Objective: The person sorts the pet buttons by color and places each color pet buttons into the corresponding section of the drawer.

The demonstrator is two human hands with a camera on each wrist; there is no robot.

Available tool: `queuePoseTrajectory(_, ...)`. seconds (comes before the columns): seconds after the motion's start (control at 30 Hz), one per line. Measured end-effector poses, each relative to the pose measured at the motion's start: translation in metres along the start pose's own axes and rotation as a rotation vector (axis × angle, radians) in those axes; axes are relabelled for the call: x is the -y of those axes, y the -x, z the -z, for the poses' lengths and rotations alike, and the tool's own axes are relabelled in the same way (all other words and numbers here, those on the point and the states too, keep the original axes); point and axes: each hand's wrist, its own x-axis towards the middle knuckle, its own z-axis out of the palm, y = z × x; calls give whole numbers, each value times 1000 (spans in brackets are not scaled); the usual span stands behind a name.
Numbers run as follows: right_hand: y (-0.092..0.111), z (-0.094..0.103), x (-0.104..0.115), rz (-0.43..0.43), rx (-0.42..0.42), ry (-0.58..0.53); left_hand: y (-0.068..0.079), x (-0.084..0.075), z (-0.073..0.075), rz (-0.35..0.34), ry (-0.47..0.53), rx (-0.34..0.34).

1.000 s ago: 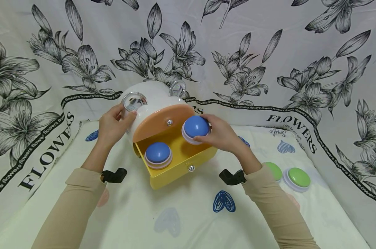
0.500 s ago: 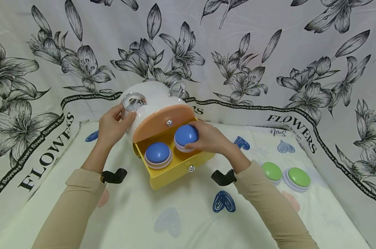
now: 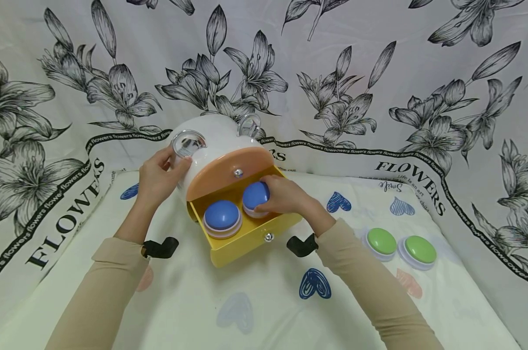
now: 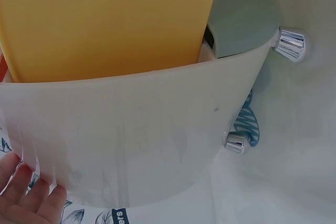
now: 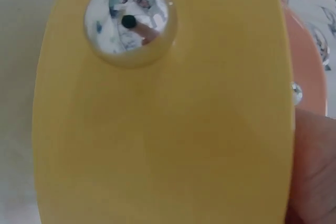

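Note:
My left hand holds the left side of a rounded white drawer box, thumb on its front. In the left wrist view, the fingertips lie against its white wall. A yellow drawer stands pulled out under an orange one. Inside the yellow drawer, a blue dome push button on a pale base sits at the left. My right hand grips a second blue push button, low in the drawer beside the first. The right wrist view is filled by the drawer front and its silver knob.
Two green push buttons, a nearer-in one and an outer one, rest on the heart-patterned white cloth at the right. A flower-printed curtain rises behind the drawer box.
My right hand has moved left and down, bringing the second blue push button lower into the yellow drawer beside the first. My left hand and the drawer box have stayed in place.

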Motion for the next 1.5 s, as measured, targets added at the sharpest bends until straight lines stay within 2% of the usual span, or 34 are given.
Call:
queuePoseTrajectory(0.5, -5, -3, -1, -106, 99, 39, -1, 0, 0, 11, -4, 5)
queuePoseTrajectory(0.73, -5, -2, 1, -124, 124, 47, -2, 1, -1, 1, -13, 1)
queuePoseTrajectory(1.07, -7, -3, -1, -95, 137, 49, -1, 1, 0, -13, -12, -1)
queuePoseTrajectory(1.27, -5, -2, 0, -81, 145, 86, -1, 1, 0, -16, -11, -1)
queuePoseTrajectory(1.5, 3, 6, 1, -31, 90, 66, -1, 1, 0, -12, -6, 1)
